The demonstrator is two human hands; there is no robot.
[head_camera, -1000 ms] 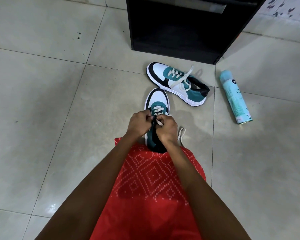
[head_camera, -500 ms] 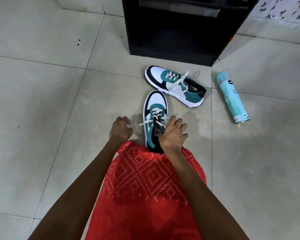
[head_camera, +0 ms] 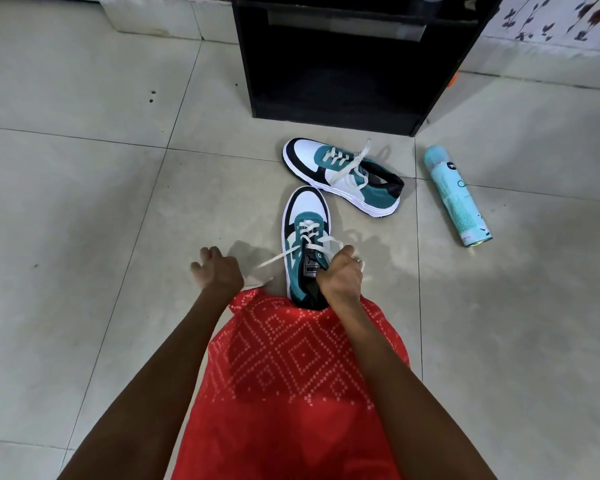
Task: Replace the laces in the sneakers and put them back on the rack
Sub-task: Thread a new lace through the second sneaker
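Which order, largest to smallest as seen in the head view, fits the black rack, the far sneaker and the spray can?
1. black rack
2. far sneaker
3. spray can, nearly as long as the sneaker but narrower, so a close call

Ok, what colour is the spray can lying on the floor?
The spray can is light turquoise; the head view shows it.

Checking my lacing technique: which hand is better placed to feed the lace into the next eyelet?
Probably right. The right hand grips the white lace directly over the near sneaker, beside its tongue; the left hand is out to the side, off the shoe.
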